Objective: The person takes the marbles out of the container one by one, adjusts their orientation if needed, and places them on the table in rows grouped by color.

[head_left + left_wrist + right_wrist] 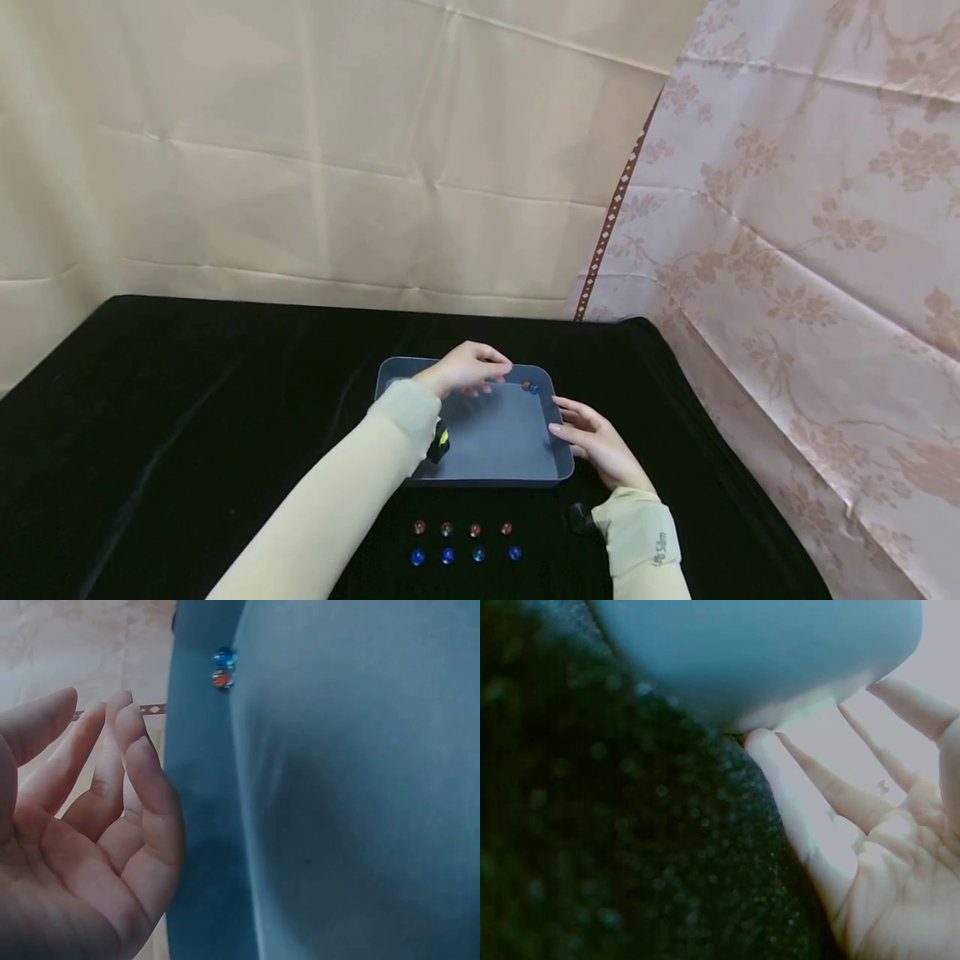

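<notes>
My left hand (467,367) hovers over the far side of a shallow blue-grey tray (502,442), fingers loosely bent. In the left wrist view, nothing shows between its thumb and fingers. An orange marble (220,678) and a blue marble (223,656) lie side by side, close to the tray wall; the head view places them in the far right corner. At the tray's right side is my right hand (600,442), its fingers spread. The right wrist view shows those fingertips (761,742) against the tray's outer wall.
In front of the tray, on black cloth (225,467), lie two rows of several marbles: reddish ones (475,530) farther off, blue ones (447,556) nearer. A beige curtain (337,167) hangs behind the table, with a pink floral cloth (810,250) on the right.
</notes>
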The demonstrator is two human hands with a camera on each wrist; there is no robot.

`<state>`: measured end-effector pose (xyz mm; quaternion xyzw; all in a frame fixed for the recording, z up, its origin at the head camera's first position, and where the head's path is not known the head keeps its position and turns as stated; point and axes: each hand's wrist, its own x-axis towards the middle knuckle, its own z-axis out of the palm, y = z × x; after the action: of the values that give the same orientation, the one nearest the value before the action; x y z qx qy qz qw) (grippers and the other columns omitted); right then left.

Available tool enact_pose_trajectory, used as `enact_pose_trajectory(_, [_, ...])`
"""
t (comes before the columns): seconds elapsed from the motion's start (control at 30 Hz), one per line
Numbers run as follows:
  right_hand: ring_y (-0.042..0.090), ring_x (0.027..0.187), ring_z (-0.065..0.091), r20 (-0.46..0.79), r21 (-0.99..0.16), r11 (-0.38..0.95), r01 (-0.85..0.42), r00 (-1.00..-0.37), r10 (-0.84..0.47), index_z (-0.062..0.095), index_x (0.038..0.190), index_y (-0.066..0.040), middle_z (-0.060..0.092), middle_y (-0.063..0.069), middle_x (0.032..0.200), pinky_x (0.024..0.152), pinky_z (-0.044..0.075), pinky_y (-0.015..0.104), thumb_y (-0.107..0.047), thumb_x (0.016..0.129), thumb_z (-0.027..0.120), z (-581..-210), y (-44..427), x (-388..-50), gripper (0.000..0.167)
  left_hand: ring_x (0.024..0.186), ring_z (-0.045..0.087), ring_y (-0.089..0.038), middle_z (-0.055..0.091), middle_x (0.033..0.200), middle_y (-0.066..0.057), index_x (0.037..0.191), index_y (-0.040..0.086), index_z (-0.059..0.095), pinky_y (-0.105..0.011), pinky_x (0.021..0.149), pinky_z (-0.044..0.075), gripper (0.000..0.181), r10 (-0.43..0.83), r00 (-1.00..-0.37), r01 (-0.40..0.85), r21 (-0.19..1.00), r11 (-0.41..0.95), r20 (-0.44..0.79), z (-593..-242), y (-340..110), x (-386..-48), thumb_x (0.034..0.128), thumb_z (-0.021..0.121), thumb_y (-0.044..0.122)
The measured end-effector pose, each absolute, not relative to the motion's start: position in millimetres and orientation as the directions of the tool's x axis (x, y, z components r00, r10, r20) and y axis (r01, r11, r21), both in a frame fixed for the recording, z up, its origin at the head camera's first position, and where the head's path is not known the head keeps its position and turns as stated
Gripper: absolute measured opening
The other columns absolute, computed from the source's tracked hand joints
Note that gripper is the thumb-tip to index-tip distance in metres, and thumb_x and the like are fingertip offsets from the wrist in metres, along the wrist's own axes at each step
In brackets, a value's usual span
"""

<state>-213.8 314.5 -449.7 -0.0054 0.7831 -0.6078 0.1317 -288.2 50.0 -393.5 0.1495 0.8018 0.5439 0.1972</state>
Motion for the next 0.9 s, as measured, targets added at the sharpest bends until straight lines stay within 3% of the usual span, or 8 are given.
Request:
enact_pose_trajectory(0.47, [0.028,0.12,0.06,-0.184,-0.962,0.236,0.139,-0.967,-0.179,0.042,0.149,-0.011,0.042,0.025,0.15,0.096,0.054,0.04,-0.021,0.097,0.064,-449.0,313.1,-213.5,0.057,0.088,0.066,-0.023,0.066,0.115,-0.011,0.137,0.017,0.059,-0.029,0.066,0.056,0.037,0.47,-0.868,0.112,0.857,0.503,-0.163,-406.1,75.9,-283.1,0.0997,0.06,0.023])
enact_pose_trajectory(0.63, [0.028,0.119,0.06,-0.187,-0.962,0.235,0.143,-0.966,-0.177,0.042,0.149,-0.01,0.042,0.026,0.15,0.095,0.054,0.039,-0.02,0.097,0.063,-448.4,313.1,-213.0,0.057,0.094,0.065,-0.024,0.062,0.13,-0.013,0.142,0.016,0.052,-0.031,0.071,0.058,0.042,0.509,-0.844,0.131,0.856,0.5,-0.169,-411.7,79.2,-282.4,0.1003,0.057,0.014])
enact_pose_trajectory(0.77, [0.028,0.12,0.06,-0.181,-0.963,0.234,0.135,-0.965,-0.188,0.042,0.149,-0.009,0.042,0.026,0.149,0.095,0.054,0.039,-0.018,0.098,0.061,-448.6,313.4,-213.0,0.056,0.089,0.064,-0.022,0.052,0.145,-0.013,0.145,0.015,0.05,-0.029,0.07,0.056,0.045,0.542,-0.824,0.171,0.842,0.511,-0.162,-416.2,80.6,-282.6,0.1001,0.055,0.01])
enact_pose_trajectory(0.9, [0.028,0.12,0.06,-0.178,-0.963,0.235,0.13,-0.965,-0.194,0.042,0.149,-0.009,0.042,0.026,0.149,0.096,0.054,0.039,-0.019,0.098,0.062,-449.5,313.1,-213.0,0.056,0.084,0.062,-0.019,0.048,0.149,-0.011,0.146,0.015,0.049,-0.026,0.068,0.054,0.046,0.543,-0.826,0.195,0.826,0.529,-0.153,-418.9,82.7,-283.1,0.1005,0.054,0.011])
